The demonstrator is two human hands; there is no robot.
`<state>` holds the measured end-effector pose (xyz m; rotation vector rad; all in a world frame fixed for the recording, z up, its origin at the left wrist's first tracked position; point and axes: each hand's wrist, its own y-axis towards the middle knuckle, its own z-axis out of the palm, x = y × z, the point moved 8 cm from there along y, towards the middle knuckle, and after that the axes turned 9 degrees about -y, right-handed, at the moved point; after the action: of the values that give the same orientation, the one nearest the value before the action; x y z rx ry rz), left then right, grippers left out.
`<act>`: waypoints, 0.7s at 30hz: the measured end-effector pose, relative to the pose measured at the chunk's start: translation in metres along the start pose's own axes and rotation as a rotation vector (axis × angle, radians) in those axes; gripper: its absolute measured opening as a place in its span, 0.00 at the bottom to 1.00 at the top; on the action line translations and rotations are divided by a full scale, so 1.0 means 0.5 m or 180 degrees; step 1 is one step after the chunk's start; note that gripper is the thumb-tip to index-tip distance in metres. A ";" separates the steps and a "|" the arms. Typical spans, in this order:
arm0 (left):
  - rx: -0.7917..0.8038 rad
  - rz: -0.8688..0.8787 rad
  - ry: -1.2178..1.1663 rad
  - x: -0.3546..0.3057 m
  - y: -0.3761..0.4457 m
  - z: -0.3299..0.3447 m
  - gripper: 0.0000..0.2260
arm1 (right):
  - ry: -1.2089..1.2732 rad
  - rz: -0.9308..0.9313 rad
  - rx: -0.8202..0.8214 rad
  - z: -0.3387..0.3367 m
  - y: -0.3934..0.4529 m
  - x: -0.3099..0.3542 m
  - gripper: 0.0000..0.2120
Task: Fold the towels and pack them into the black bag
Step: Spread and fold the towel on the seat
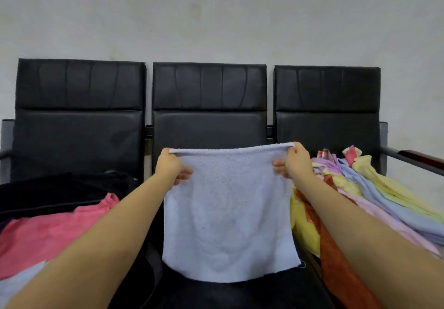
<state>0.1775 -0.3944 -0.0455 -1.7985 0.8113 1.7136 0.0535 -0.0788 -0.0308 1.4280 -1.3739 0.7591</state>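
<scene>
Both hands point(168, 164) point(296, 160) pinch the blue towel's point(228, 217) top corners, hanging below.

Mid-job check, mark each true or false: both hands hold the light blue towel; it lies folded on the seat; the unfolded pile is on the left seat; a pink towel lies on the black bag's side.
1. Left hand and right hand each grip a top corner of the light blue towel. True.
2. It lies folded. False: it hangs open.
3. The towel pile is on the left seat. False: right seat.
4. A pink towel lies by the black bag. True.
</scene>
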 end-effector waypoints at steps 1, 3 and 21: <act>0.0038 -0.0150 -0.0222 0.009 0.008 0.013 0.13 | 0.0158 0.0108 0.0063 0.012 0.009 -0.008 0.14; 0.0089 -0.0206 -0.0556 0.009 0.030 0.035 0.12 | 0.0272 0.0130 0.0093 0.028 0.026 -0.008 0.12; -0.1233 0.0515 0.0218 0.201 -0.063 -0.019 0.13 | -0.0372 -0.0353 -0.0689 0.017 -0.069 -0.171 0.13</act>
<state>0.2089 -0.3868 -0.1463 -2.1016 0.7039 2.0346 0.0712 -0.0598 -0.1195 1.3812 -1.4068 0.4466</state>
